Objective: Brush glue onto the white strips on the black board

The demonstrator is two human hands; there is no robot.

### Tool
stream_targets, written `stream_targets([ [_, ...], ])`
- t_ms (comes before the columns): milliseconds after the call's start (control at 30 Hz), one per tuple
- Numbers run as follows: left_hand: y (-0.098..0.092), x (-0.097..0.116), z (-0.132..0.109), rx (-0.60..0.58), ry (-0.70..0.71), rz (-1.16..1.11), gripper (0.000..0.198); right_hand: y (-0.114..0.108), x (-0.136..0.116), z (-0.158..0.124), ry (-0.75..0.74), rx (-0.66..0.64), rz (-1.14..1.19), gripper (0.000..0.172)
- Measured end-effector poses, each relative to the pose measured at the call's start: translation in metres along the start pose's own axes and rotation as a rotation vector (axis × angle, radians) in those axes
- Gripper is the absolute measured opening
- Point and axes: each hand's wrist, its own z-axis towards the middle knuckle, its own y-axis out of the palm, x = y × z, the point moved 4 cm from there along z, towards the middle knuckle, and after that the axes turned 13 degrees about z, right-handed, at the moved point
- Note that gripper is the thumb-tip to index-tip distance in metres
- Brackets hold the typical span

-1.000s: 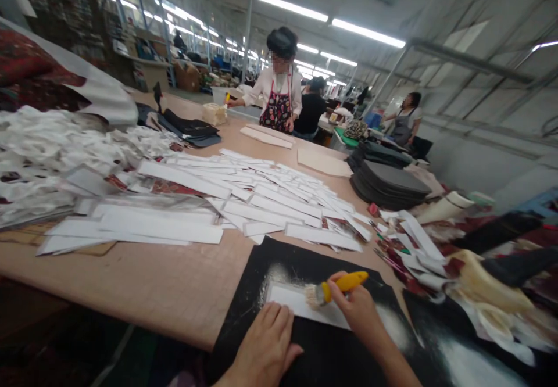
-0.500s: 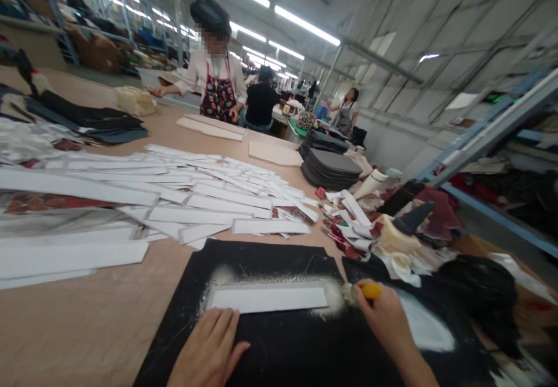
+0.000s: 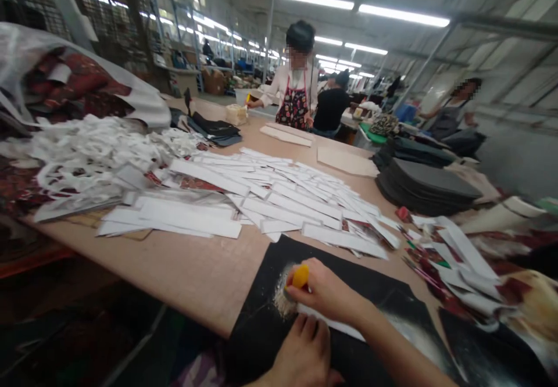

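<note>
A white strip [image 3: 340,325] lies on a black sheet [image 3: 255,337], partly hidden by my hands and right forearm. My left hand [image 3: 304,352] rests its fingertips on the strip's near edge, fingers laid down and gripping nothing. Crossing above it, my right hand [image 3: 325,289] is closed round the yellow handle of a brush [image 3: 300,275]. The brush's bristle end is at the strip's left end, over a pale, glue-like smear [image 3: 282,303] on the sheet. More pale residue marks the sheet to the right of my wrist.
Many loose white strips [image 3: 279,198] cover the table [image 3: 196,271] beyond the sheet. White scraps [image 3: 100,154] are heaped at left, dark stacked pieces [image 3: 427,183] at right. A co-worker [image 3: 296,85] in a patterned apron stands across the table, one hand near a pale block [image 3: 236,114].
My right hand has carried the brush from the strip's right end to its left end. My left hand stays on the strip. The view has swung left.
</note>
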Motion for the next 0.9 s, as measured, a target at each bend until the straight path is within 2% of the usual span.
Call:
stream_targets([
  [100, 0.005, 0.001, 0.0, 0.059, 0.022, 0.033, 0.055, -0.006, 0.002, 0.008, -0.015, 0.068, -0.1, 0.008],
  [233, 0.003, -0.002, 0.001, 0.082, 0.005, 0.014, 0.057, 0.001, -0.002, 0.009, -0.009, -0.028, -0.058, 0.006],
  [333, -0.006, -0.004, 0.003, 0.056, -0.003, 0.015, 0.051, -0.002, -0.003, 0.008, 0.028, 0.097, -0.118, 0.01],
  [433, -0.015, -0.004, 0.003, 0.082, -0.034, 0.009, 0.045, -0.011, 0.01, -0.01, 0.148, 0.163, 0.0, 0.012],
  [533, -0.02, -0.004, 0.001, 0.088, -0.051, 0.001, 0.042, -0.031, 0.045, -0.067, 0.391, 0.222, 0.092, 0.014],
  [600, -0.022, -0.005, 0.002, 0.107, -0.025, -0.002, 0.037, -0.054, 0.072, -0.125, 0.596, 0.334, 0.065, 0.02],
  [667, -0.024, -0.009, 0.008, 0.105, -0.022, -0.017, 0.023, -0.079, 0.089, -0.188, 0.777, 0.465, -0.077, 0.023],
  [733, -0.024, -0.01, 0.023, 0.051, -0.04, -0.034, 0.011, -0.097, 0.091, -0.238, 0.879, 0.59, -0.205, 0.027],
  [767, -0.023, -0.007, 0.034, 0.011, -0.04, -0.045, 0.013, -0.101, 0.089, -0.256, 0.9, 0.65, -0.222, 0.03],
  [833, -0.022, 0.007, 0.062, -0.07, 0.01, -0.082, 0.018, -0.102, 0.081, -0.277, 0.9, 0.785, -0.19, 0.034],
  [900, -0.019, 0.03, 0.093, -0.151, 0.104, -0.127, 0.018, -0.095, 0.073, -0.284, 0.879, 0.915, -0.148, 0.035],
])
